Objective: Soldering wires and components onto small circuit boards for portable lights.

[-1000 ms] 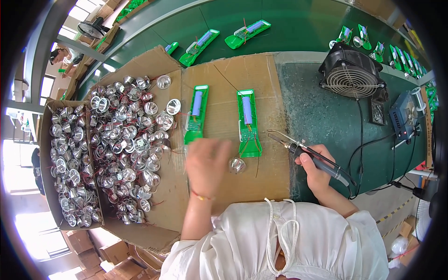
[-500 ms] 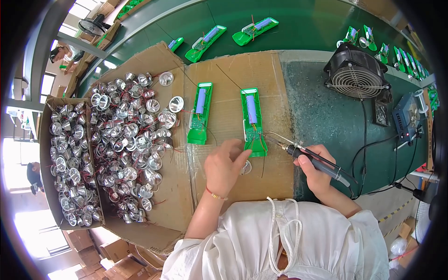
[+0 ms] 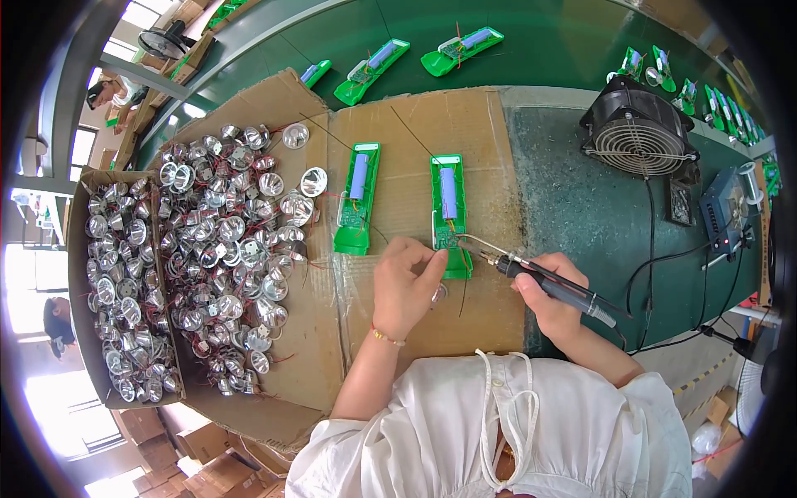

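Note:
My right hand grips a soldering iron with a thin metal solder-feed tube along it. The iron's tip is at the small circuit board inside a green plastic housing. A blue cylindrical battery cell lies in the housing's far part. At the housing's near left edge, the thumb and fingers of my left hand are pinched together; what they hold is hidden. Beneath these fingers a silver reflector cup shows in part. Another green housing with a cell lies to the left.
Cardboard covers the work surface. Many reflector cups with red wires fill a cardboard box and the tray beside it. At right stand a black fan and a blue soldering station. More green housings lie on the far green surface.
My left fingers have drawn together from a looser pose over the housing's near end. The soldering iron's tip has shifted slightly left and forward at the board.

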`<state>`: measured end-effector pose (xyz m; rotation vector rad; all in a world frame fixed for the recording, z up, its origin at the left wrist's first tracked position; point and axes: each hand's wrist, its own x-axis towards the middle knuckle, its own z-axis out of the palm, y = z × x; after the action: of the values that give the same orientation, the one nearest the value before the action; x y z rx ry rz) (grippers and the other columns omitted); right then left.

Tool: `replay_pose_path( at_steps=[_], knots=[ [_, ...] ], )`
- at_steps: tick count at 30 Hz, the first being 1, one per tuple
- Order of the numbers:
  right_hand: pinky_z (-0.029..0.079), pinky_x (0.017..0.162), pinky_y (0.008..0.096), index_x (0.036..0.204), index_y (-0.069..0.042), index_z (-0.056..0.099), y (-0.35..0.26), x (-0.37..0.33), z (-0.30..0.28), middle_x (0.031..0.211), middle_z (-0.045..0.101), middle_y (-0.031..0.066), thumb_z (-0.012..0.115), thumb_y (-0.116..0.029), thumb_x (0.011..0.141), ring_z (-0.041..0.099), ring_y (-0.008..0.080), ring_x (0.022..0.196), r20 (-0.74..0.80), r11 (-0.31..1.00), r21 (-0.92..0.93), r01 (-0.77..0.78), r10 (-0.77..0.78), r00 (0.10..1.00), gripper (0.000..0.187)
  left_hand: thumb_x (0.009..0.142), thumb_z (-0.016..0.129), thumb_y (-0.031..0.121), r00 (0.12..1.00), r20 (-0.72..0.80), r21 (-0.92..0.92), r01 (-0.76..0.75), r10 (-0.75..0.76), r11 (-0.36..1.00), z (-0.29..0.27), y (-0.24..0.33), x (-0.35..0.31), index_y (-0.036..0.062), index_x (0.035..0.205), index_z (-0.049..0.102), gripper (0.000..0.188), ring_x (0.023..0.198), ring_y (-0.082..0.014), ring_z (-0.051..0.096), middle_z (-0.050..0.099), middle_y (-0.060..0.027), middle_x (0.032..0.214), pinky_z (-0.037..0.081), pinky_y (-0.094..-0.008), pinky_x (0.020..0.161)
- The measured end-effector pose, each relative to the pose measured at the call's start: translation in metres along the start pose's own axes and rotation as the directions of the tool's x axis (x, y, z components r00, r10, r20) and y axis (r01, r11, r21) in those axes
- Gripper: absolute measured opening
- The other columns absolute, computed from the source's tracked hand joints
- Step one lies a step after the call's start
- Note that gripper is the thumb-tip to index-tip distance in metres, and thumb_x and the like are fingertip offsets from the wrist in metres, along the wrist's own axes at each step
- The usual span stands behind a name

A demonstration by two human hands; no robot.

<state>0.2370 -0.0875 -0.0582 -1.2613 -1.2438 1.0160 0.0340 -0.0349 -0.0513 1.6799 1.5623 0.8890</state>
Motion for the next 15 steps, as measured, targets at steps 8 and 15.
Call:
replay_pose_path(
  at_steps=[8,15],
  knots=[
    [0.044,0.052,0.0204,0.084,0.000,0.058,0.006,0.004,0.012,0.070,0.063,0.0036,0.067,-0.008,0.079,0.054,0.0046,0.059,-0.064,0.992,0.116,-0.050,0.057,0.996,0.013,0.075,0.067,0.015,0.994,0.098,0.059,0.047,-0.053,0.997,-0.001,-0.001,0.007,0.0009,0.068,0.064,0.016,0.060,-0.0204,0.057,0.057,-0.0095,0.076,0.044,-0.0305,0.056],
    [0.048,0.057,0.0228,0.085,0.001,0.055,0.005,0.002,0.011,0.072,0.063,0.0078,0.064,-0.008,0.081,0.059,0.0095,0.062,-0.052,0.982,0.141,-0.125,0.134,0.990,0.013,0.074,0.067,0.016,0.992,0.103,0.055,0.063,-0.068,0.997,-0.001,-0.003,0.009,0.0008,0.067,0.064,0.017,0.059,-0.0203,0.057,0.057,-0.0094,0.075,0.044,-0.0302,0.056]
  ],
)
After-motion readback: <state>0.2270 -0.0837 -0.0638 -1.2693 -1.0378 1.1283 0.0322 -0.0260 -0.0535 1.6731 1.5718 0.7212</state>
